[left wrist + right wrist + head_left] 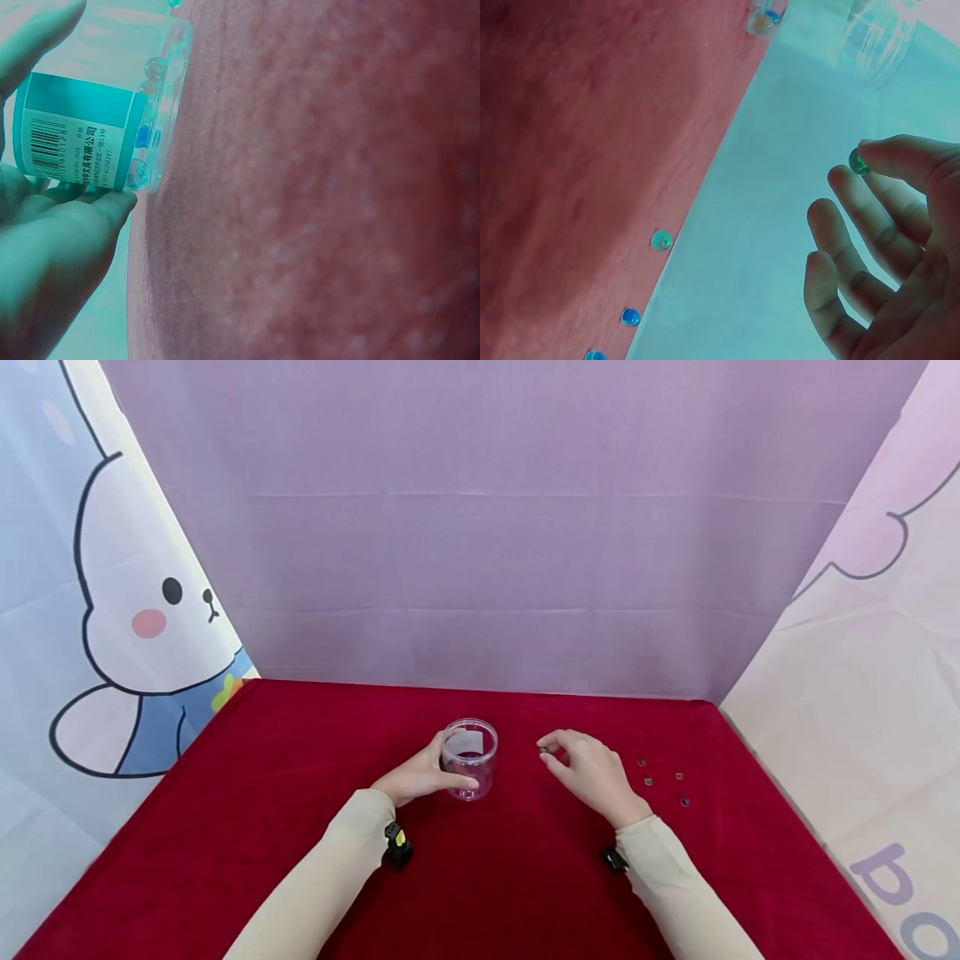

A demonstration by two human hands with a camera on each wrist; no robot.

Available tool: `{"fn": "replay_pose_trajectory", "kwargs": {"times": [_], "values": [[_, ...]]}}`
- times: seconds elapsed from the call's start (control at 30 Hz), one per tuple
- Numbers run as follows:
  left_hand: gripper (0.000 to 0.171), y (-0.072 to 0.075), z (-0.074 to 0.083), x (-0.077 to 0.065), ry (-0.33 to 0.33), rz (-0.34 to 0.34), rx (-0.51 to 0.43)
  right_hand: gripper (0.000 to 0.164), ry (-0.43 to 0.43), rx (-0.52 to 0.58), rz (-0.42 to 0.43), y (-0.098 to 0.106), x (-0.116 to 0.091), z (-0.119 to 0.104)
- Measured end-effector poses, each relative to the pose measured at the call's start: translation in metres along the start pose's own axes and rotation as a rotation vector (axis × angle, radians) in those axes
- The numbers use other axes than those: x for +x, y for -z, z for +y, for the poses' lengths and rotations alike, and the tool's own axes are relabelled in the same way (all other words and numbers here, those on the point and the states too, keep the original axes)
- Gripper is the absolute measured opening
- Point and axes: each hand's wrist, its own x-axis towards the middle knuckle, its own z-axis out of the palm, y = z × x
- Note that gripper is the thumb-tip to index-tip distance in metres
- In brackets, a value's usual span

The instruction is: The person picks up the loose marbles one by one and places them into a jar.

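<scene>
My left hand (423, 774) grips a clear plastic jar (481, 768) round its side, thumb in front, the open mouth facing up. In the left wrist view a label (82, 139) with a barcode covers part of the jar's wall, and several glass marbles (155, 69) lie at its bottom. To the right of the jar, raised over the cloth, my right hand (592, 772) pinches a glass marble (859, 161) with green in it between thumb and fingertip. The other fingers of that hand spread loosely.
Several loose marbles (648, 781) lie on the red cloth (525, 877) to the right of my right hand, one of them a blue marble (685, 802). A purple curtain (480, 543) rises behind the table, with printed cloth panels (150, 660) at the sides.
</scene>
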Motion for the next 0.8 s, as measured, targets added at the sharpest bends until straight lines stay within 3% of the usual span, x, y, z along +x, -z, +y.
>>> {"fn": "replay_pose_trajectory", "kwargs": {"times": [0.8], "values": [[0.103, 0.0, -0.002, 0.001, 0.007, 0.014, -0.012, 0.021, 0.068, 0.061, 0.062, -0.009, 0.02, -0.037]]}}
